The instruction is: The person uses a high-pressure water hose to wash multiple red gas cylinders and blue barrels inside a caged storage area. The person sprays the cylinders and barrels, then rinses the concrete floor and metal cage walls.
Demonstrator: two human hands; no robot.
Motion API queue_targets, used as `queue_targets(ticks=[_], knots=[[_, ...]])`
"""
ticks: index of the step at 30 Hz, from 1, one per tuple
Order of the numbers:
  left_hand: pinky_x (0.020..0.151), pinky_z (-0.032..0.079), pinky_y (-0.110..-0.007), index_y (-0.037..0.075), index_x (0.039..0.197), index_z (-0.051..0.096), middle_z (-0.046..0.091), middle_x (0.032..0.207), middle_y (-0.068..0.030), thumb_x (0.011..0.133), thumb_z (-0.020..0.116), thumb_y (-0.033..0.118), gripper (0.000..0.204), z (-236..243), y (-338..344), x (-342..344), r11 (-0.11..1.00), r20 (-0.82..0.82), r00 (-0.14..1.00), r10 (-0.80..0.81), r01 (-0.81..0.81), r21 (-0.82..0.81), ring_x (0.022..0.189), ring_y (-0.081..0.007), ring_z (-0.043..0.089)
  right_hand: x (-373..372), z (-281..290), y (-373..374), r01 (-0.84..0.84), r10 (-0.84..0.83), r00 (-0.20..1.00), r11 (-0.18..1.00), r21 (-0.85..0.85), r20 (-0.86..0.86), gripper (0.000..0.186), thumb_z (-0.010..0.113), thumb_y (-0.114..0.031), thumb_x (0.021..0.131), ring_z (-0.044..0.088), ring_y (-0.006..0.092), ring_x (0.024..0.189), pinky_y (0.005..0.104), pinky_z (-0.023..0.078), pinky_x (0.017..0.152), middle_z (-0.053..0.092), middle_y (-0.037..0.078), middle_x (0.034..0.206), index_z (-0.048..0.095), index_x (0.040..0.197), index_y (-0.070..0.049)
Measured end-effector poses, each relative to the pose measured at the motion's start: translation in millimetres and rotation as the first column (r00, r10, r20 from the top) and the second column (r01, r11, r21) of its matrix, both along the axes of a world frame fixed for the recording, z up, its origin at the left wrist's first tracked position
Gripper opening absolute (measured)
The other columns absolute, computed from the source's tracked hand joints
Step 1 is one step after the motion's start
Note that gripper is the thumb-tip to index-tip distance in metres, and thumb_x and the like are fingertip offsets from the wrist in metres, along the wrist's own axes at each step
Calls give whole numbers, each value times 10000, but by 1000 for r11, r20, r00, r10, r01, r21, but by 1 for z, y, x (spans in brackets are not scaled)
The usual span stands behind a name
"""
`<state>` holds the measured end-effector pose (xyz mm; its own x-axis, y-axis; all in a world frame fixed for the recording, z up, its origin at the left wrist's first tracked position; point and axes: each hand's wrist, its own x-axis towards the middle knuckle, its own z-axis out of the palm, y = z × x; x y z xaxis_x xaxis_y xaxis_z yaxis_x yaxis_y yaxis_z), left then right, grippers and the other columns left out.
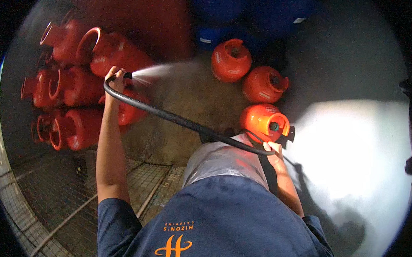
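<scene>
A black hose (178,118) runs in a long curve between my two hands. At its far end my left hand (115,76) is closed round the hose beside a dark spray nozzle (128,75). White water (150,71) fans out from it to the right. My right hand (274,154) grips the hose lower down, close to my body. Just beyond that hand stands a red gas cylinder (256,118) with an orange collar and a greenish valve. Past the left hand lies another red gas cylinder (120,54), on its side.
Several red cylinders (75,86) lie stacked at the left. Two more, one a red cylinder (231,61), stand ahead near blue drums (221,6). A pale wall (341,67) closes the right side; wire mesh (62,199) spans the lower left.
</scene>
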<state>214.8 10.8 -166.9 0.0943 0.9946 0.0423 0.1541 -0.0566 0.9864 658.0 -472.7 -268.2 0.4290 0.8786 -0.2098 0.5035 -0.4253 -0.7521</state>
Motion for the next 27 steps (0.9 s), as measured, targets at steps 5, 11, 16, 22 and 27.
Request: queue_targets(ticks=[5, 11, 16, 22, 27], knots=[[496, 383, -248, 77, 862, 608, 546, 678, 5, 913, 579, 106, 66, -24, 38, 101, 977, -73, 981, -182, 189, 101, 556, -77, 483, 18, -17, -15, 133, -140, 989, 981, 143, 41, 378, 637, -126, 894, 298, 234, 519, 379, 297, 489, 323, 151, 583, 389, 644, 10], [513, 381, -233, 77, 845, 564, 537, 720, -2, 935, 593, 124, 105, -7, 71, 174, 967, -178, 951, -252, 239, -89, 585, -76, 467, 3, -48, -27, 261, -248, 959, 961, 92, -134, 342, 636, -47, 860, 343, 223, 493, 382, 277, 489, 308, 124, 571, 387, 629, -7], [523, 384, -247, 70, 852, 569, 526, 697, -2, 942, 591, 176, 141, 30, 90, 275, 900, -164, 886, -434, 434, -36, 591, -81, 472, 1, -63, 2, 762, -454, 75, 601, -243, -888, 336, 619, -123, 850, 393, 98, 570, 290, 310, 561, 373, -57, 607, 411, 587, -127], [563, 393, -255, 70, 899, 608, 537, 699, -7, 922, 609, 198, 130, 55, 102, 406, 771, -245, 734, -634, 625, -125, 595, -97, 476, 7, -62, 26, 718, -436, 344, 693, -66, -831, 272, 606, -191, 864, 427, 94, 611, 276, 330, 581, 432, -66, 653, 479, 631, -133], [578, 412, -269, 60, 885, 611, 539, 687, -1, 948, 570, 203, 162, 48, 109, 478, 607, -266, 563, -783, 786, -122, 637, -105, 507, -34, -66, 19, 804, -646, 496, 594, 27, -581, 248, 627, -105, 898, 420, 148, 605, 284, 346, 553, 437, -22, 652, 531, 678, -42]])
